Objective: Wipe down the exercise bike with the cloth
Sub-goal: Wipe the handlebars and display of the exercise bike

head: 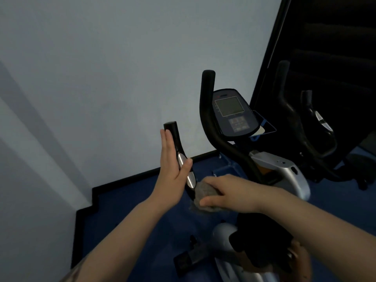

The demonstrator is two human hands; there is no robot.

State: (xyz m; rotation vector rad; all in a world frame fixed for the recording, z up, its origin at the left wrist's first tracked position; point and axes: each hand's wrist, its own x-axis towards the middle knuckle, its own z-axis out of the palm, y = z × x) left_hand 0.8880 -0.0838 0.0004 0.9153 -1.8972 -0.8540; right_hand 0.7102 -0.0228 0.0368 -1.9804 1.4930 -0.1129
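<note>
The exercise bike (284,171) stands in front of me, black and silver, with a console screen (230,107) between its black handlebars. Its left handle (173,135) is a black grip with silver sensor plates. My left hand (173,171) rests flat against that grip's outer side, fingers straight and the thumb laid over a silver plate. A grey cloth (204,197) is bunched around the handle's lower end, and my right hand (230,192) is closed on it. The black seat (260,237) is below my right forearm.
A pale wall (101,78) rises to the left and behind, with a black skirting along a dark blue floor (142,210). A second black machine (305,123) stands at the right against a dark panel. A pedal (189,259) sticks out at the bottom.
</note>
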